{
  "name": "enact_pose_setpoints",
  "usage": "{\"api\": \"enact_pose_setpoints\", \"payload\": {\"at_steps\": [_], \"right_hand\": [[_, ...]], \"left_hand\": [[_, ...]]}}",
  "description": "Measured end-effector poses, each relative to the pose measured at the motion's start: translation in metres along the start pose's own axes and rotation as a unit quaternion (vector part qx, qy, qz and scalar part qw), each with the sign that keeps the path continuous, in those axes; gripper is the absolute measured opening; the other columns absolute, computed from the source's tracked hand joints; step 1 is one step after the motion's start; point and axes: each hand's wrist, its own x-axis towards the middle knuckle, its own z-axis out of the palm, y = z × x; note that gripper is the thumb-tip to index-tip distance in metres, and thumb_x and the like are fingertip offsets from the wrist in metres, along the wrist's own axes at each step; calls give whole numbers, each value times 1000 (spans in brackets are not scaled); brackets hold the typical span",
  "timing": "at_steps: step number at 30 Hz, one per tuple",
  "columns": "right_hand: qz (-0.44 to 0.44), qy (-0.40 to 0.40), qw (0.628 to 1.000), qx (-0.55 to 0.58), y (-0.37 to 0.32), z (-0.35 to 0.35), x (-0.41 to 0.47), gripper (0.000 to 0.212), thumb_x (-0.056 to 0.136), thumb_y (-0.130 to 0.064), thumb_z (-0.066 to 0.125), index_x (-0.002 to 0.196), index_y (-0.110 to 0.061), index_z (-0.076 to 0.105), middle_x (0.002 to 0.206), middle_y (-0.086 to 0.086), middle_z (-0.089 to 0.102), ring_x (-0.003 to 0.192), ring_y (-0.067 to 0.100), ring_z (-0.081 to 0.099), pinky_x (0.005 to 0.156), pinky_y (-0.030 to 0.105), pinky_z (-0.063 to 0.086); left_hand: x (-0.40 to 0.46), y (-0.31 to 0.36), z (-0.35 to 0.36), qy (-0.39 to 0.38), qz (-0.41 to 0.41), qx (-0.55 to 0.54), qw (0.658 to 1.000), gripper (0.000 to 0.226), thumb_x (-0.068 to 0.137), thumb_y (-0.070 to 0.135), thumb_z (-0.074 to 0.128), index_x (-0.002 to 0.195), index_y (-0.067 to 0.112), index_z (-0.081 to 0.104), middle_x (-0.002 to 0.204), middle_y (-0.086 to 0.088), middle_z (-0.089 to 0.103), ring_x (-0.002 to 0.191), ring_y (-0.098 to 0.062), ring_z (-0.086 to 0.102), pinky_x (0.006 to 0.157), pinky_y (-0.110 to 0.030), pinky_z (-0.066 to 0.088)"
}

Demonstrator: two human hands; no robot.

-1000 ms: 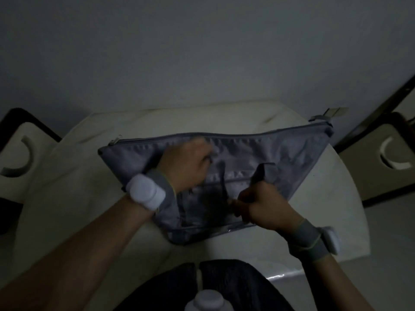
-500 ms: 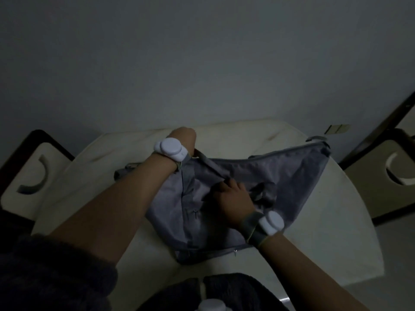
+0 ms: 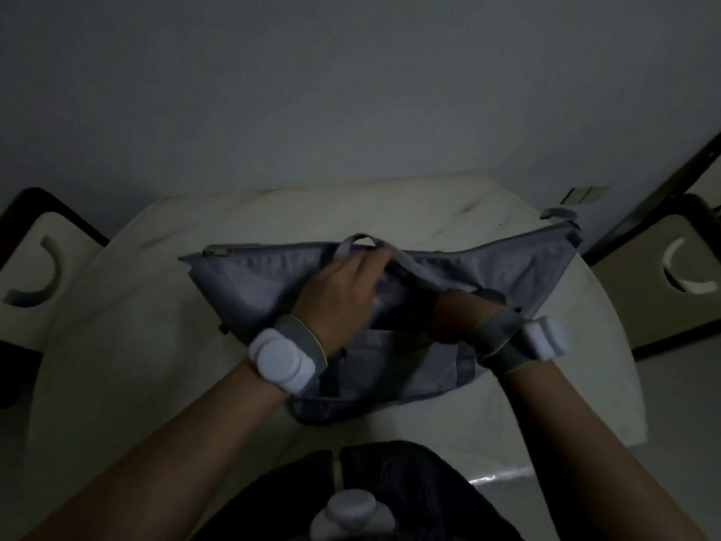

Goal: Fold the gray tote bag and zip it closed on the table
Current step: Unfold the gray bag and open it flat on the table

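Note:
The gray tote bag (image 3: 249, 283) lies spread across the round cream table (image 3: 117, 345), its zipper edge along the far side and its corners pointing left and right. My left hand (image 3: 343, 290) rests on the bag's middle with its fingers closed on a gray strap (image 3: 361, 242) that loops up at the far edge. My right hand (image 3: 454, 312) sits just to the right, fingers curled down into the fabric and mostly hidden. Both wrists carry gray bands with white pucks.
Two chairs with cream seats and dark frames stand at the left (image 3: 27, 259) and at the right (image 3: 663, 275) of the table. A gray wall rises behind the table. A dark garment (image 3: 390, 486) lies at the near table edge.
My left arm has drawn back from the far edge to the bag's middle. The bag's left side has been spread out flat again, and my right hand has shifted right.

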Motion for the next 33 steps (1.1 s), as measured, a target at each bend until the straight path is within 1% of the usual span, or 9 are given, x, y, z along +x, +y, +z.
{"api": "enact_pose_setpoints", "payload": {"at_steps": [3, 6, 10, 15, 18, 21, 27, 31, 33], "right_hand": [[-10, 34, 999, 21, 0, 1, 7, 55, 96, -49, 40, 136, -12, 49, 128, 15, 60, 112, 33, 58, 94, 40, 44], [-13, 143, 989, 21, 7, 14, 20, 52, 93, -58, 35, 121, -23, 61, 111, 10, 67, 92, 29, 62, 80, 38, 46], [-27, 245, 969, 8, 9, 30, 24, 34, 95, -44, 41, 96, -27, 70, 94, 7, 69, 85, 29, 61, 74, 34, 33], [-67, 440, 894, 52, -32, 34, 5, 20, 84, -29, 61, 85, -9, 61, 83, 14, 64, 77, 36, 56, 65, 40, 43], [-156, 382, 905, 108, -81, 51, -14, 33, 86, -49, 54, 95, -21, 67, 81, 8, 69, 71, 29, 62, 56, 35, 47], [-166, 338, 923, 78, -107, 68, -9, 36, 84, -58, 53, 90, -27, 69, 78, 4, 71, 63, 26, 65, 46, 28, 41], [-91, 349, 931, 61, -127, 79, 1, 35, 48, -20, 84, 46, -14, 50, 36, 5, 50, 24, 23, 45, 40, 16, 18], [-84, 379, 919, 67, -128, 84, 6, 27, 59, -29, 78, 57, -13, 57, 41, 5, 53, 27, 24, 48, 41, 16, 19], [-114, 395, 906, 103, -125, 87, 6, 29, 77, -37, 53, 77, -9, 63, 53, 8, 62, 36, 29, 55, 41, 20, 22]], "left_hand": [[-28, 17, 17, -121, 47, 7, 992, 30, 75, 2, 58, 104, 6, 58, 90, -15, 65, 83, -33, 59, 71, -37, 49], [-41, 2, 16, -287, -64, 104, 950, 32, 78, 9, 51, 109, 5, 57, 107, -16, 61, 103, -35, 50, 86, -41, 38], [-36, -22, 9, -358, -66, 117, 924, 23, 82, 19, 55, 104, 19, 60, 110, -2, 57, 109, -28, 42, 83, -41, 26], [-32, -47, 14, -400, -187, -47, 896, 23, 83, 30, 50, 70, 16, 64, 72, -1, 63, 75, -24, 54, 67, -31, 33], [-30, -54, 14, -400, -245, -113, 876, 26, 70, 29, 46, 50, 13, 46, 53, -6, 51, 53, -23, 45, 52, -30, 32], [-29, -58, 19, -413, -256, -138, 863, 27, 79, 20, 54, 53, 18, 59, 62, -1, 66, 61, -24, 59, 60, -33, 50], [-33, -61, 25, -391, -268, -132, 871, 20, 79, 20, 59, 63, 11, 67, 65, -3, 68, 68, -22, 63, 66, -34, 54], [-34, -62, 27, -394, -249, -138, 874, 16, 82, 19, 58, 72, 15, 71, 76, -1, 72, 70, -19, 62, 66, -32, 53], [-37, -64, 22, -415, -220, -128, 873, 16, 83, 14, 55, 83, 18, 71, 87, -2, 72, 75, -17, 59, 68, -26, 46]]}}
